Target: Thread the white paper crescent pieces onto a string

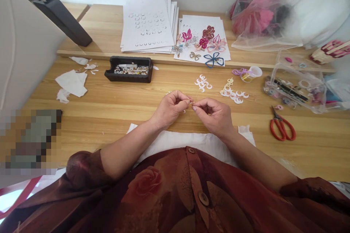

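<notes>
Both hands are pinched narrow, the left hand [171, 109] and right hand [212, 114] meeting at the fingertips [192, 103] over the table [314, 145]. Between them is a tiny bright piece [190, 101], too small to identify. A few white curls [183, 111] lie partly hidden under the left hand. Just ahead sit more white curls [202, 83], and further right, a cluster of white crescents [234, 95]. A black tray of beads [128, 70] stands ahead and left, near white scraps [71, 83]. To the right are a small cup [255, 72], a clear box [294, 87] packed with oddments, and red scissors [281, 125]. On a raised shelf [109, 54] lie stacked patterned sheets [147, 25], a sheet of colourful flower shapes [202, 40], and a pink mesh bag [254, 18]. A white cloth [188, 142] lies under the forearms.
</notes>
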`<action>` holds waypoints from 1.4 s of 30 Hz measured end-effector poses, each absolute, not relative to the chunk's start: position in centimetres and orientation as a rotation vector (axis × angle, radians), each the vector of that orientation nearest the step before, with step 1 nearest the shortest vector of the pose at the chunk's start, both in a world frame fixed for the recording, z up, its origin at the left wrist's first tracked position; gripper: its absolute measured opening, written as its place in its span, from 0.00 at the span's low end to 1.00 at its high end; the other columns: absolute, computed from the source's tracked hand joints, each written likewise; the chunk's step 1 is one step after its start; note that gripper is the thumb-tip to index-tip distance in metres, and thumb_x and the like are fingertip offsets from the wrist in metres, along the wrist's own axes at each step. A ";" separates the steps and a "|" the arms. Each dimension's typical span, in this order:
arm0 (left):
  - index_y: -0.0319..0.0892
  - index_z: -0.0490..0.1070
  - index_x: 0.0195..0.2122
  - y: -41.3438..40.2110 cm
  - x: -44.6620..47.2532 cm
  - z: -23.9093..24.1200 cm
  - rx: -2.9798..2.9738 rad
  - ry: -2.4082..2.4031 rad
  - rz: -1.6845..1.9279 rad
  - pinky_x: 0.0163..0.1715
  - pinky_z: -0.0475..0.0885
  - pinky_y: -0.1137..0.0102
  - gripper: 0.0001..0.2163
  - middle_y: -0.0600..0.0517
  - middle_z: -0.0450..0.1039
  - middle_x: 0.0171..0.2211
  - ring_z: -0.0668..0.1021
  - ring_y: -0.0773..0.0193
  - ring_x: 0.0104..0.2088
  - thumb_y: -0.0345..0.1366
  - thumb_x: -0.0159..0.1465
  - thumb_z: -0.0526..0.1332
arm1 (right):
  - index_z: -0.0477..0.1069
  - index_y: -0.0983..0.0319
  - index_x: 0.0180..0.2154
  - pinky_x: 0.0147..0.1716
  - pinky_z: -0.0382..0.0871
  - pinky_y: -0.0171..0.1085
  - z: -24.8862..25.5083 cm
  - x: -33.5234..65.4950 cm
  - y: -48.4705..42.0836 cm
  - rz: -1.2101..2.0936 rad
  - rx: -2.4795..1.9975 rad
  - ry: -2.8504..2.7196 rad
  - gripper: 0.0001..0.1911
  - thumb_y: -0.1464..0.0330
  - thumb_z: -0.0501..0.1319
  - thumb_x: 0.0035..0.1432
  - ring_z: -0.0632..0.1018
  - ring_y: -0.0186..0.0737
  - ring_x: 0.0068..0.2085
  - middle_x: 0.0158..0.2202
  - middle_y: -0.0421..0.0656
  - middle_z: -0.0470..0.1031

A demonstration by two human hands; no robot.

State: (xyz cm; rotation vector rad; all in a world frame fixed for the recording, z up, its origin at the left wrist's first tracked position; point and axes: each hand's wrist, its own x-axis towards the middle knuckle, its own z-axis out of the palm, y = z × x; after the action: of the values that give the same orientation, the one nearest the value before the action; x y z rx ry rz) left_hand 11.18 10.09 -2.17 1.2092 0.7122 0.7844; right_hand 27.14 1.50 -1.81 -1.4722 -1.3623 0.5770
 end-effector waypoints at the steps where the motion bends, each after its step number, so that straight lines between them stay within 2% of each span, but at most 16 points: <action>1: 0.41 0.71 0.29 10.1 11.2 -2.3 1.210 0.705 0.798 0.37 0.70 0.70 0.11 0.49 0.78 0.36 0.78 0.66 0.36 0.39 0.58 0.71 | 0.80 0.60 0.32 0.26 0.67 0.34 -1.8 27.1 1.5 0.563 -1.474 -1.376 0.05 0.69 0.66 0.60 0.73 0.32 0.25 0.27 0.40 0.81; 4: 0.41 0.71 0.28 10.1 11.2 -2.5 1.225 0.685 0.817 0.41 0.71 0.69 0.11 0.49 0.79 0.37 0.79 0.64 0.40 0.39 0.59 0.71 | 0.80 0.60 0.31 0.26 0.66 0.34 -1.8 27.1 1.5 0.542 -1.471 -1.393 0.05 0.69 0.66 0.60 0.72 0.32 0.24 0.27 0.39 0.81; 7: 0.41 0.71 0.29 10.0 11.4 -2.6 1.212 0.661 0.810 0.41 0.71 0.68 0.10 0.49 0.79 0.37 0.78 0.65 0.39 0.38 0.59 0.71 | 0.79 0.60 0.32 0.25 0.66 0.34 -1.9 27.1 1.4 0.535 -1.459 -1.407 0.05 0.69 0.66 0.61 0.72 0.32 0.24 0.27 0.39 0.80; 12: 0.42 0.69 0.29 9.8 11.5 -2.5 1.177 0.660 0.802 0.37 0.69 0.71 0.10 0.52 0.77 0.32 0.77 0.68 0.35 0.38 0.58 0.70 | 0.80 0.60 0.33 0.26 0.66 0.34 -2.2 27.3 1.3 0.517 -1.458 -1.438 0.04 0.70 0.66 0.62 0.73 0.33 0.25 0.28 0.40 0.81; 18: 0.41 0.69 0.29 9.8 11.5 -2.4 1.150 0.735 0.779 0.27 0.65 0.74 0.12 0.52 0.77 0.31 0.72 0.71 0.27 0.40 0.57 0.70 | 0.79 0.60 0.36 0.26 0.67 0.34 -2.4 27.1 1.5 0.578 -1.459 -1.365 0.03 0.68 0.66 0.62 0.74 0.32 0.24 0.28 0.40 0.81; 22: 0.41 0.69 0.29 9.8 11.6 -2.2 1.103 0.748 0.778 0.25 0.64 0.74 0.12 0.56 0.73 0.26 0.68 0.74 0.22 0.40 0.56 0.71 | 0.77 0.59 0.43 0.25 0.67 0.34 -2.4 27.1 1.6 0.628 -1.462 -1.292 0.08 0.67 0.67 0.61 0.72 0.31 0.23 0.26 0.37 0.78; 26: 0.40 0.70 0.28 9.8 11.6 -2.2 1.066 0.756 0.795 0.24 0.64 0.75 0.11 0.57 0.72 0.23 0.69 0.74 0.22 0.38 0.56 0.71 | 0.77 0.59 0.49 0.25 0.68 0.34 -2.5 27.2 1.5 0.592 -1.473 -1.322 0.13 0.67 0.67 0.61 0.72 0.31 0.23 0.27 0.37 0.78; 35: 0.39 0.72 0.29 9.8 11.7 -2.4 1.014 0.798 0.801 0.25 0.65 0.75 0.06 0.56 0.73 0.25 0.70 0.74 0.22 0.32 0.58 0.68 | 0.81 0.58 0.47 0.27 0.70 0.34 -2.5 27.1 1.3 0.458 -1.470 -1.431 0.11 0.69 0.66 0.63 0.73 0.31 0.24 0.27 0.36 0.77; 39: 0.40 0.72 0.29 9.8 11.8 -2.4 1.010 0.804 0.812 0.25 0.65 0.75 0.07 0.56 0.73 0.25 0.69 0.74 0.22 0.33 0.58 0.69 | 0.78 0.58 0.50 0.27 0.70 0.34 -2.5 27.1 1.4 0.539 -1.480 -1.378 0.13 0.68 0.66 0.62 0.73 0.31 0.24 0.28 0.37 0.79; 42: 0.40 0.71 0.28 9.7 11.8 -2.3 1.010 0.813 0.823 0.25 0.65 0.76 0.08 0.56 0.72 0.24 0.69 0.74 0.23 0.35 0.57 0.70 | 0.77 0.59 0.48 0.27 0.71 0.34 -2.6 27.0 1.5 0.606 -1.500 -1.305 0.12 0.66 0.67 0.62 0.74 0.32 0.24 0.28 0.37 0.80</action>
State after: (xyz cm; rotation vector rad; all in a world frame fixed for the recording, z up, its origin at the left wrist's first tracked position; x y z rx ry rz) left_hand 11.85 9.75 -2.26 1.0104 0.8132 0.8227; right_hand 27.01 1.46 -2.55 -1.4999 -1.3047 0.6056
